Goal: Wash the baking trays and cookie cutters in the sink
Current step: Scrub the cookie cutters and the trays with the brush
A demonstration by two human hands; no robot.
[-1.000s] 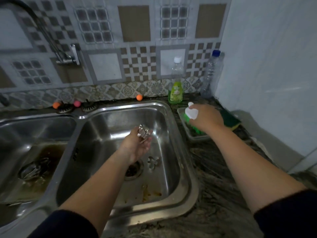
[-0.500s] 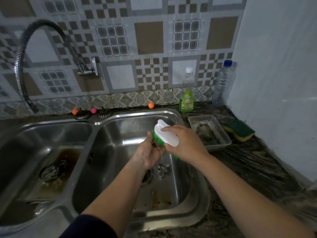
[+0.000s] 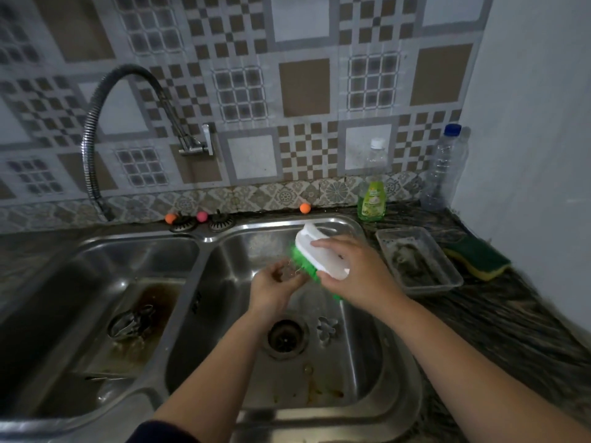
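Note:
Over the right sink basin [image 3: 377, 362], my left hand [image 3: 271, 289] holds a small metal cookie cutter [image 3: 289, 272], mostly hidden by my fingers. My right hand [image 3: 355, 273] grips a white scrubbing brush [image 3: 316, 254] with green bristles, and the bristles press against the cutter. A flower-shaped cookie cutter [image 3: 327, 327] lies on the basin floor, right of the drain [image 3: 284, 335]. More metal pieces [image 3: 131, 321] sit in brown water in the left basin [image 3: 96, 314].
A flexible faucet hose [image 3: 96, 129] arches over the left basin. On the right counter stand a green dish soap bottle [image 3: 372, 193], a clear water bottle [image 3: 443, 167], a dirty clear plastic tray [image 3: 415, 260] and a green-yellow sponge [image 3: 476, 257]. A white wall closes the right side.
My right hand lifted the brush from the tray on the counter, carried it left over the basin and set its bristles against the cutter in my left hand. The view tilted up.

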